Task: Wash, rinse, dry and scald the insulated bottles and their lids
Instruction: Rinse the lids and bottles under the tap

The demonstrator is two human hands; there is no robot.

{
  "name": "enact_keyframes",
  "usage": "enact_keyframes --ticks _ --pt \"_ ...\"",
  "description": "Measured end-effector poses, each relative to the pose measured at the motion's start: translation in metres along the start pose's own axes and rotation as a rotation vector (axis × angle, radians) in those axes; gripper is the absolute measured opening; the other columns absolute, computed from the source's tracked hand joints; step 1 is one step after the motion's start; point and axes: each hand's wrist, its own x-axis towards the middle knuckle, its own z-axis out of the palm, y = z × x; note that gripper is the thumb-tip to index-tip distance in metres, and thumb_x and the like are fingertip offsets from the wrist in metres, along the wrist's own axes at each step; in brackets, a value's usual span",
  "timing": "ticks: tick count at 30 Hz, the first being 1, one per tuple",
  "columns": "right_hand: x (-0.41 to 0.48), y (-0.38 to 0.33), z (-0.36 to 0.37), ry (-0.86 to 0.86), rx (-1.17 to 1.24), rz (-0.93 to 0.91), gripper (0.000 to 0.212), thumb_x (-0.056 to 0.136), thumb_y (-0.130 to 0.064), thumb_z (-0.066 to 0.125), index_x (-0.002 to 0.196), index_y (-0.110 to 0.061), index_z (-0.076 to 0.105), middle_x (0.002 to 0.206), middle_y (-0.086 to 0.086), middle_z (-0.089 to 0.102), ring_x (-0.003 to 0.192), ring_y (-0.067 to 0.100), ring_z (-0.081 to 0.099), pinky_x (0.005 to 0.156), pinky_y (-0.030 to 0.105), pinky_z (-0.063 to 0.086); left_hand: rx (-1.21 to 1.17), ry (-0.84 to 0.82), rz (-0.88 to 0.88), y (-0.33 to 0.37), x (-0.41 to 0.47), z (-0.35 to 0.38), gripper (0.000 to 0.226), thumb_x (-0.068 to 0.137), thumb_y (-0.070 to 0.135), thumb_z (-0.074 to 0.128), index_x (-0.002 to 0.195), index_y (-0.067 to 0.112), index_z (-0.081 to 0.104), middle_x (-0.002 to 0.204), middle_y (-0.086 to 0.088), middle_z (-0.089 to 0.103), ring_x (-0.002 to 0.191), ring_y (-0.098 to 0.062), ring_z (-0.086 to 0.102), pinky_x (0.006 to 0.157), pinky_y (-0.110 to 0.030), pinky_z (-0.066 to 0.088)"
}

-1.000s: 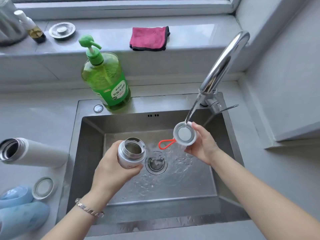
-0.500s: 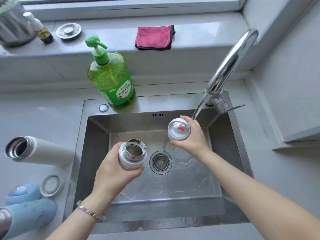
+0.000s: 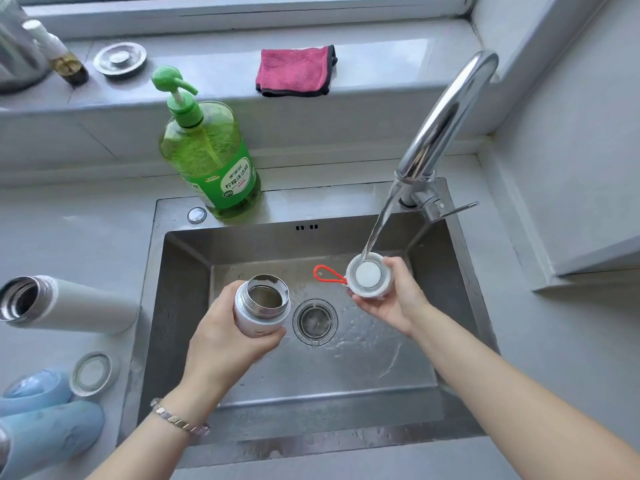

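Sink [image 3: 242, 247] is catching splash — the left hand [image 3: 221, 344] is wrapping the open bottle [image 3: 258, 317] at the drain's [image 3: 315, 322] nine o'clock while the right hand [image 3: 394, 306], pinching the lid [image 3: 369, 276] under the stream [image 3: 379, 226] at two o'clock, is risking a wet slip.

Open silver bottle [image 3: 262, 313] is upright above the sink [image 3: 346, 199], its white red-looped lid [image 3: 369, 276] underside-up beneath the stream [image 3: 377, 230].

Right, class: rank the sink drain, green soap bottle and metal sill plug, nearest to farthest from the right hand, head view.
1. Sink drain, just left of the right hand.
2. Green soap bottle, sink's back rim.
3. Metal sill plug, far-left windowsill.
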Motion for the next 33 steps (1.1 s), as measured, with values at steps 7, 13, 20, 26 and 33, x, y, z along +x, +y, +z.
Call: enact_keyframes --ticks 7,13,20,26,33 --pt "0.012 0.006 0.023 -0.240 0.234 0.220 0.045 0.074 -0.039 0.043 0.095 -0.003 0.060 0.082 0.014 0.066 0.061 0.022 0.060 0.048 0.020 0.049 0.015 0.031 0.010 -0.003 -0.003 -0.008 0.063 0.054 0.028 0.087 0.099 0.052 0.049 0.097 0.021 0.064 0.092 -0.004 0.061 0.080 -0.033 0.051" --pt "0.004 -0.005 0.022 -0.177 0.116 0.027 0.033 0.082 -0.035 0.047 0.094 -0.009 0.063 0.086 0.014 0.065 0.069 0.024 0.062 0.050 0.023 0.051 0.003 0.063 0.004 -0.005 -0.005 -0.015 0.063 0.054 0.024 0.087 0.097 0.051 0.050 0.093 0.023 0.064 0.090 -0.003 0.061 0.079 -0.032 0.050" --pt "-0.018 0.017 -0.011 0.181 -1.001 -0.649 0.059 0.064 -0.021 0.082 0.116 -0.021 0.052 0.112 -0.003 0.052 0.096 0.008 0.051 0.076 -0.002 0.035 -0.042 0.073 -0.042 -0.009 -0.018 -0.019 0.058 0.057 0.016 0.086 0.091 0.046 0.050 0.090 0.027 0.061 0.081 0.005 0.059 0.060 -0.005 0.042" --pt "-0.042 0.055 -0.007 -0.009 -1.429 -0.939 0.075 0.059 -0.014 0.082 0.126 -0.014 0.048 0.122 -0.005 0.042 0.097 0.006 0.048 0.082 0.004 0.033 -0.135 0.144 -0.118 -0.028 -0.047 -0.033 0.060 0.057 0.011 0.087 0.091 0.043 0.050 0.087 0.030 0.062 0.079 0.012 0.058 0.064 0.000 0.039" --pt "-0.032 0.106 0.058 -0.134 -1.469 -0.596 0.066 0.065 -0.012 0.078 0.119 -0.024 0.043 0.117 -0.001 0.030 0.090 0.013 0.051 0.085 0.021 0.043 -0.216 0.239 -0.200 -0.069 -0.095 -0.064 0.059 0.056 0.008 0.087 0.096 0.036 0.053 0.086 0.025 0.066 0.079 0.011 0.059 0.065 0.000 0.040"
